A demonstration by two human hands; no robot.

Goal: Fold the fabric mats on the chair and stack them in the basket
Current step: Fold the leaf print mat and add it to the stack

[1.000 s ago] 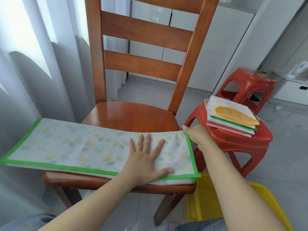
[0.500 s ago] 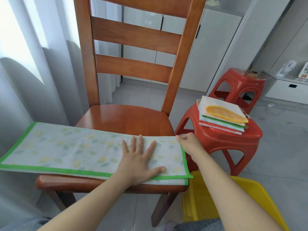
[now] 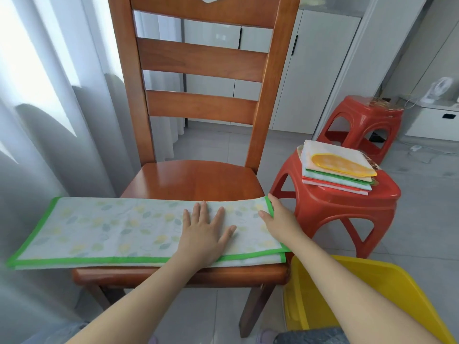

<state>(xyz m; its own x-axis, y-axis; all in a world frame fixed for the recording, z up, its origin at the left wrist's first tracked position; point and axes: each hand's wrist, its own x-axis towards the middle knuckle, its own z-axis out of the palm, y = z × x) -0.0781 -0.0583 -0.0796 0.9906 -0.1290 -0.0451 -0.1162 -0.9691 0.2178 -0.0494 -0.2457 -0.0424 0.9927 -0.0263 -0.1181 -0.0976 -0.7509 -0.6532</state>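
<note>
A wooden chair (image 3: pixel 198 180) with a slatted back fills the middle of the view, its seat facing the person. Sheer curtains (image 3: pixel 37 120) hang to its left, and white cabinets (image 3: pixel 310 70) stand behind it on a grey tiled floor. To the right of the chair is a red stool (image 3: pixel 335 209), and a second red stool (image 3: pixel 362 122) stands farther back. A yellow basket (image 3: pixel 372 281) sits on the floor at the lower right, just beside the chair's front right corner and partly hidden by the right forearm. Across the front of the seat lies the mat (image 3: pixel 111 227), folded lengthwise into a long strip, pale with a leaf print and a green border; its left end overhangs the seat well past the edge, and its right end reaches the seat's right side. On the near stool rests a stack of folded mats (image 3: pixel 335 170), with a yellow-trimmed one on top and green and red edges showing below. The left hand (image 3: pixel 203 232) presses flat on the strip right of its middle, fingers straight and spread. The right hand (image 3: pixel 280 217) is at the strip's right end, thumb laid on top of the fabric near the green border and a finger along the edge; the other fingers are hidden, so I cannot tell how firmly it pinches.
</note>
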